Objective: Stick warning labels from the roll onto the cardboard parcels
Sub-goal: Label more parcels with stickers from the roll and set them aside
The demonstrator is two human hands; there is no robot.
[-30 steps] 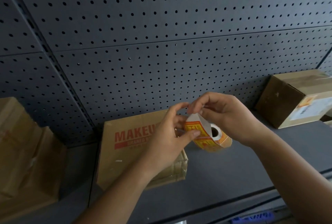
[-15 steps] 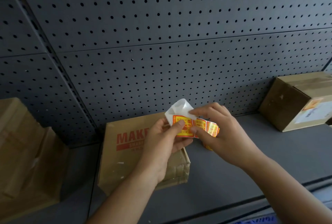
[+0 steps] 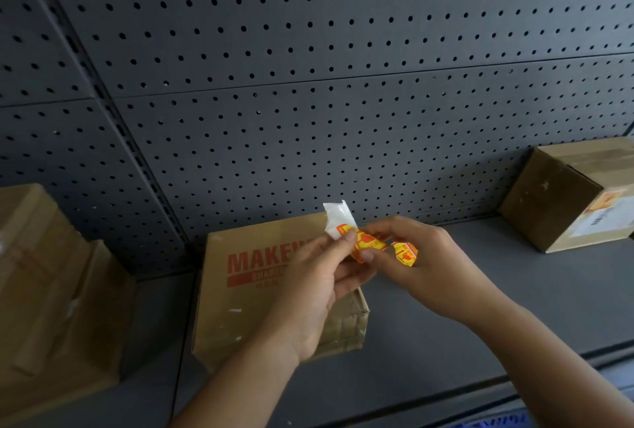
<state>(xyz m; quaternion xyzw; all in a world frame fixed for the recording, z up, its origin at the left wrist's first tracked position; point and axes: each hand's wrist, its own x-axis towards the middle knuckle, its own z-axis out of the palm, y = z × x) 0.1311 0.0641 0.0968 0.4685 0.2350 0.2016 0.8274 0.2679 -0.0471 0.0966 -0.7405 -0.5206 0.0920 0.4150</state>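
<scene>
Above the red-printed parcel [image 3: 240, 311], the left hand [image 3: 308, 293] pinches the label strip [image 3: 368, 243] below its white backing end [image 3: 338, 218]; the grip of the right hand [image 3: 435, 266] is curled round the roll [image 3: 406, 253]. The step seems to be peeling. Next, 1 label must come free and go onto that parcel.

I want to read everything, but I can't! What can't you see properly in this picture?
All in the head view:
- Word on the middle box: the left hand covers its end.
- The roll: mostly hidden in the right hand.
- Print on the label: too small and blurred.
- The right box: cut off by the picture's edge.
</scene>
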